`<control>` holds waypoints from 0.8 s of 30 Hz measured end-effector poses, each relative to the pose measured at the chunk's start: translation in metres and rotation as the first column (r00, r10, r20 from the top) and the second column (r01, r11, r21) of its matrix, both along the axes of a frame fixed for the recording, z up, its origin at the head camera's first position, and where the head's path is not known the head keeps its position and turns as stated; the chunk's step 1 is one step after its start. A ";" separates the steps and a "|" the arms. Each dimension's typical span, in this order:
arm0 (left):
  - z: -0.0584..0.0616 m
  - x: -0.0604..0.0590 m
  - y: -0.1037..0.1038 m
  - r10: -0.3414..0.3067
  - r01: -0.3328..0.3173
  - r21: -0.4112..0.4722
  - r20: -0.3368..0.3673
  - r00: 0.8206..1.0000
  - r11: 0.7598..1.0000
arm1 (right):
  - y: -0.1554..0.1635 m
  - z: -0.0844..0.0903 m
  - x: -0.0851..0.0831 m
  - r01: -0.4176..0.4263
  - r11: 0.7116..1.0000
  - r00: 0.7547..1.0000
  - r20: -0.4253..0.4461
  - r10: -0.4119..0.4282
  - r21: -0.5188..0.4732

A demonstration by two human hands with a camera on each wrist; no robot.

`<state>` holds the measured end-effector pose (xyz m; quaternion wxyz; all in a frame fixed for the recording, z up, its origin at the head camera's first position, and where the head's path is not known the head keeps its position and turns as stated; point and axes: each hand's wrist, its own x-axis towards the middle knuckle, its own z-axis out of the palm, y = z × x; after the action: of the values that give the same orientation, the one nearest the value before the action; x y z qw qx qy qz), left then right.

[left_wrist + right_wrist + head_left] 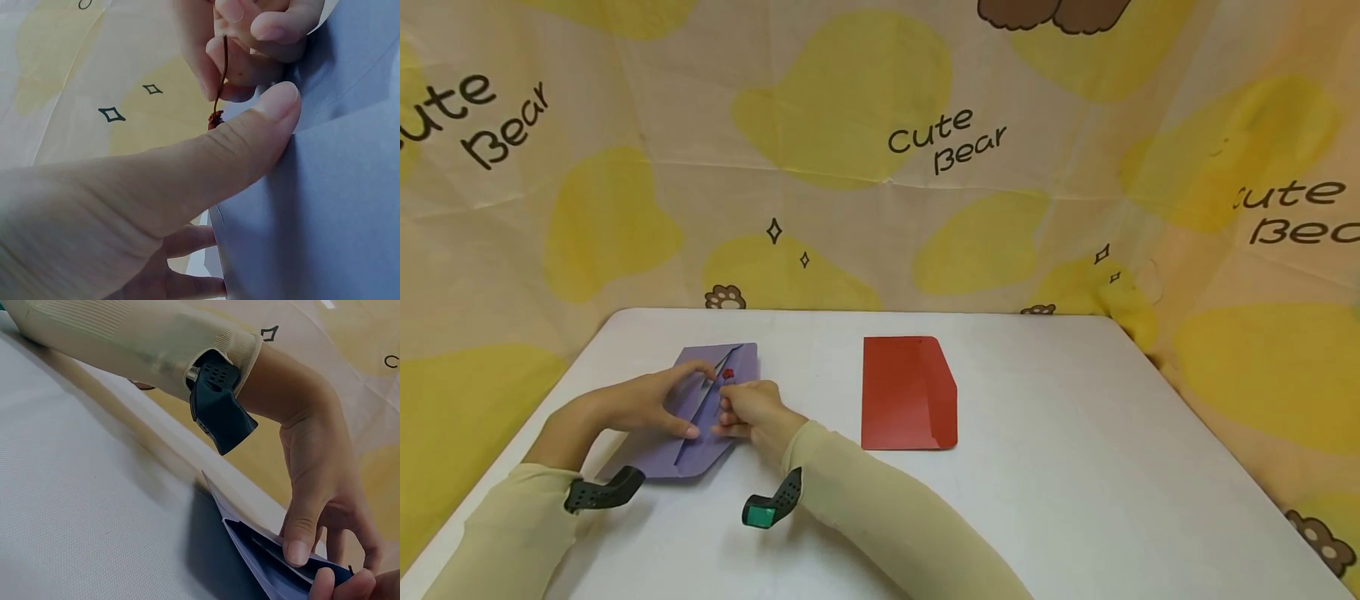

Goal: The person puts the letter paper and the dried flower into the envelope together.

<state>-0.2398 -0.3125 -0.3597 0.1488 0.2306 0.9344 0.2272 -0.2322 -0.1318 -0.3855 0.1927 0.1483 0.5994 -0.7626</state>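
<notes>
While the left hand [655, 404] holds the purple envelope [700, 417] open on the table [1037, 500], the right hand [752, 412] pinches a red-tipped string [220, 81]; next, careful threading seems needed.

A purple envelope [700, 417] lies flat on the white table [1037, 500], near its left edge and a little back from the front edge, its long side running away from the person and its flap open along a slanted slit. A thin red cord with a small red knot [727, 374] sits at that opening, towards the far end of the envelope. The left hand [655, 404] holds the flap up with thumb and fingers; the right hand [752, 412] pinches the cord.
</notes>
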 end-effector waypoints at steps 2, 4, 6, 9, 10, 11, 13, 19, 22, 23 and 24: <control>0.000 0.000 0.000 0.004 -0.004 -0.003 0.003 1.000 1.000 | -0.002 -0.001 -0.001 0.005 1.000 1.000 0.002 -0.005 -0.008; 0.000 -0.001 0.000 0.007 -0.007 -0.003 0.008 1.000 1.000 | -0.003 -0.002 -0.001 0.003 1.000 1.000 0.001 -0.003 -0.009; -0.001 -0.001 -0.001 0.013 -0.013 -0.010 0.008 1.000 1.000 | -0.004 -0.003 -0.002 0.001 1.000 1.000 0.001 -0.001 0.002; -0.001 -0.001 -0.001 0.008 -0.008 -0.007 0.008 1.000 1.000 | -0.005 -0.004 -0.004 -0.007 1.000 1.000 0.003 0.007 0.023; -0.001 -0.001 -0.001 0.007 -0.006 -0.007 0.007 1.000 1.000 | -0.005 -0.004 -0.004 -0.013 0.999 1.000 0.002 0.012 0.031; -0.001 -0.001 -0.001 0.005 -0.005 -0.008 0.006 1.000 1.000 | -0.005 -0.004 -0.004 -0.017 0.999 1.000 0.002 0.017 0.037; -0.001 -0.001 0.000 -0.001 0.001 -0.004 0.004 1.000 1.000 | -0.006 -0.003 -0.005 -0.027 0.998 1.000 0.004 0.027 0.050; 0.000 -0.002 0.000 0.000 0.000 -0.011 0.004 1.000 1.000 | -0.007 -0.004 -0.007 -0.049 0.996 0.999 0.003 0.048 0.078; 0.000 -0.003 0.000 -0.001 0.001 -0.014 0.010 1.000 1.000 | -0.008 -0.006 -0.008 -0.051 0.996 0.999 0.005 0.050 0.079; 0.000 -0.003 0.000 0.001 -0.001 -0.015 0.014 1.000 1.000 | -0.008 -0.006 -0.008 -0.052 0.995 0.999 0.007 0.052 0.079; -0.001 -0.004 0.001 -0.001 0.001 -0.016 0.015 1.000 1.000 | -0.008 -0.007 -0.009 -0.053 0.995 0.999 0.010 0.053 0.080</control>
<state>-0.2433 -0.3118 -0.3604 0.1579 0.2281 0.9349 0.2214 -0.2409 -0.1398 -0.3922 0.2091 0.1428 0.6326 -0.7319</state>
